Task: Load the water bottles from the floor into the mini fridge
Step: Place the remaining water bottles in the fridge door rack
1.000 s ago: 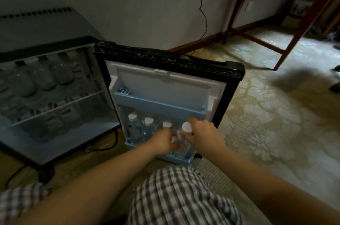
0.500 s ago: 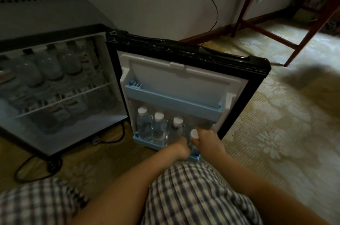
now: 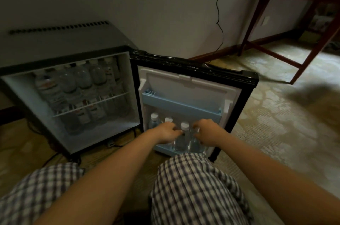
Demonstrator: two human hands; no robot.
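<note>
The mini fridge [image 3: 22, 70] stands open on the floor, both shelves filled with several water bottles [image 3: 82, 77]. Its door [image 3: 184, 85] swings out to the right. On the lower door shelf [image 3: 163, 148], a row of white-capped bottles stands upright: one at the far left [image 3: 154, 120], one behind my left hand [image 3: 168, 120], and a third [image 3: 184, 132] between my hands. My left hand [image 3: 168, 132] curls its fingers at the neck of that third bottle. My right hand [image 3: 207, 131] grips the top of the rightmost bottle [image 3: 196, 143], hiding its cap.
The upper door shelf [image 3: 180, 105] holds nothing. A power cable [image 3: 55, 158] runs over the floor under the fridge. My checked shorts [image 3: 195, 188] fill the foreground. A red-brown table frame [image 3: 276, 57] stands on the patterned carpet [image 3: 285, 123] at the right.
The rightmost bottle has gone down into the lower door shelf with my right hand on it. My left hand shifted left to the neighbouring bottle. The camera drew back and up.
</note>
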